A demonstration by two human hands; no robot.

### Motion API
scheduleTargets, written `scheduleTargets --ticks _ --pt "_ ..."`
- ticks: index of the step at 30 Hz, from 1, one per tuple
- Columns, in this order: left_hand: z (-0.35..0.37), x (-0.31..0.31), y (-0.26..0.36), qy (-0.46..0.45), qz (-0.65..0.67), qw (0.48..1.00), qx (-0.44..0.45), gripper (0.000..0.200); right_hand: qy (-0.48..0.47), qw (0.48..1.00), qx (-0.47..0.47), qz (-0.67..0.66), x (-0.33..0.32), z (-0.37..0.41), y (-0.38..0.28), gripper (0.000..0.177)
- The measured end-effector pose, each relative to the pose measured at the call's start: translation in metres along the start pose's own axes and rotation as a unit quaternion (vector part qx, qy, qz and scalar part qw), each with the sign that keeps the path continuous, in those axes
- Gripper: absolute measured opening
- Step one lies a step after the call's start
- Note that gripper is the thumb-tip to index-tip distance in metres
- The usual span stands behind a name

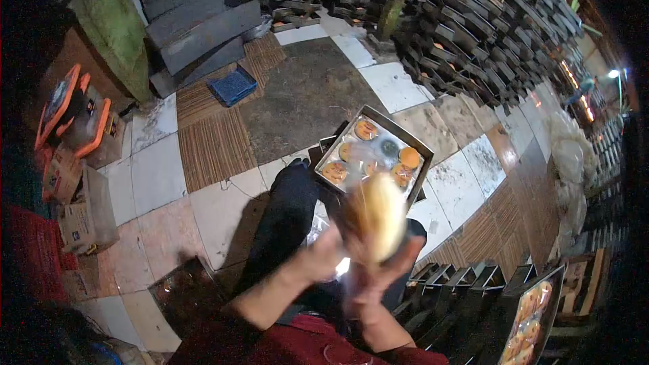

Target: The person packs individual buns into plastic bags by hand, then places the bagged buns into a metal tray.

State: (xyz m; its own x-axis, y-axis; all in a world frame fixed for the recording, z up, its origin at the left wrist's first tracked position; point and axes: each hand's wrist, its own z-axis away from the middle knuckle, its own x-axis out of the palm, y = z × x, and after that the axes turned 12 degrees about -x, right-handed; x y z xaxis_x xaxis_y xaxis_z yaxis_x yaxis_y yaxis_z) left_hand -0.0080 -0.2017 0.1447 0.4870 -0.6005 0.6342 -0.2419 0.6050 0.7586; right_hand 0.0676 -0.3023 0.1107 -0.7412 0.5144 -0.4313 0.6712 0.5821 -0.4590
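Note:
My right hand [380,285] grips a bread bun [380,220], pale on one side and brown on the other, smeared by motion. My left hand [326,251] is close beside it; its fingers are too blurred to tell whether they hold anything. Between the hands and my lap is some clear, shiny plastic [316,228]. Just beyond the bun, a shallow dark-edged tray [422,174] holds several round buns with toppings, some with a plastic sheen. The held bun covers the tray's near edge.
At the lower right stands another tray of buns [527,324], beside dark stacked trays [466,280]. A blue tray [232,86] lies on the tiled floor. Orange crates [94,125] and cardboard boxes [78,226] are on the left. Tall stacks of dark trays [473,34] line the back.

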Motion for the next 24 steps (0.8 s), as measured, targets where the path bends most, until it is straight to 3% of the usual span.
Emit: scheduleTargets --ticks 1,3,4,5,6,7,9,10,11,13,14,15,17,19,21,22,23,24 --pt "0.008 0.009 -0.022 0.017 -0.316 0.943 0.108 0.076 -0.012 1.0 -0.005 -0.003 -0.002 -0.002 -0.001 0.102" --pt "0.019 0.007 -0.031 -0.074 -0.519 0.847 0.084 0.087 -0.036 0.999 -0.016 -0.003 -0.009 -0.01 0.001 0.101" --pt "0.021 0.003 -0.02 -0.103 -0.264 0.957 0.063 0.092 -0.046 0.999 -0.017 -0.002 -0.012 -0.015 0.002 0.101" --pt "0.018 0.001 0.001 -0.123 0.01 0.992 0.033 0.097 -0.052 0.998 -0.018 0.0 -0.013 -0.021 0.001 0.101" --pt "0.012 0.013 0.029 -0.019 0.127 0.989 0.069 0.098 -0.058 0.998 -0.017 0.0 -0.012 -0.028 0.0 0.1" --pt "0.005 0.008 0.024 -0.015 0.139 0.983 0.122 0.094 -0.067 0.998 -0.017 -0.002 -0.013 -0.036 -0.001 0.1" --pt "-0.008 -0.001 0.003 0.046 0.028 0.994 0.099 0.089 -0.088 0.996 -0.021 -0.005 -0.016 -0.052 -0.001 0.1" --pt "-0.015 -0.014 -0.017 0.039 0.136 0.989 0.031 0.08 -0.166 0.984 0.026 0.066 -0.021 -0.066 -0.003 0.095" --pt "-0.012 -0.007 -0.008 0.061 0.214 0.974 -0.035 0.072 -0.226 0.972 0.048 0.037 -0.031 -0.076 -0.002 0.089" --pt "-0.007 -0.017 0.002 0.034 0.325 0.942 -0.076 0.067 -0.295 0.954 0.015 0.05 -0.052 -0.082 -0.014 0.066" --pt "-0.006 -0.023 0.008 0.022 0.346 0.931 -0.111 0.07 -0.253 0.966 0.024 0.045 -0.055 -0.087 -0.025 0.053" --pt "-0.008 -0.024 0.009 0.022 0.347 0.931 -0.11 0.07 -0.254 0.966 0.023 0.044 -0.051 -0.083 -0.022 0.053" --pt "-0.016 -0.023 0.003 0.12 0.39 0.904 -0.128 0.069 -0.243 0.949 0.014 0.199 -0.039 -0.067 -0.005 0.036" --pt "-0.034 -0.031 -0.009 0.127 0.36 0.914 -0.135 0.07 -0.25 0.95 0.022 0.184 -0.016 -0.061 0.016 0.02" --pt "-0.045 -0.051 -0.017 0.058 0.396 0.906 -0.136 0.071 -0.3 0.933 -0.081 0.184 -0.023 -0.07 -0.027 0.015" --pt "-0.049 -0.057 -0.02 0.146 0.385 0.907 -0.091 0.072 -0.264 0.949 -0.131 0.11 -0.028 -0.065 -0.047 0.011" --pt "-0.044 -0.045 -0.002 0.176 0.37 0.911 -0.043 0.074 -0.223 0.959 -0.171 0.035 -0.029 -0.063 -0.063 0.007" --pt "-0.04 -0.042 0.011 0.166 0.37 0.913 -0.035 0.073 -0.098 0.982 -0.156 0.032 -0.027 -0.066 -0.07 0.004"
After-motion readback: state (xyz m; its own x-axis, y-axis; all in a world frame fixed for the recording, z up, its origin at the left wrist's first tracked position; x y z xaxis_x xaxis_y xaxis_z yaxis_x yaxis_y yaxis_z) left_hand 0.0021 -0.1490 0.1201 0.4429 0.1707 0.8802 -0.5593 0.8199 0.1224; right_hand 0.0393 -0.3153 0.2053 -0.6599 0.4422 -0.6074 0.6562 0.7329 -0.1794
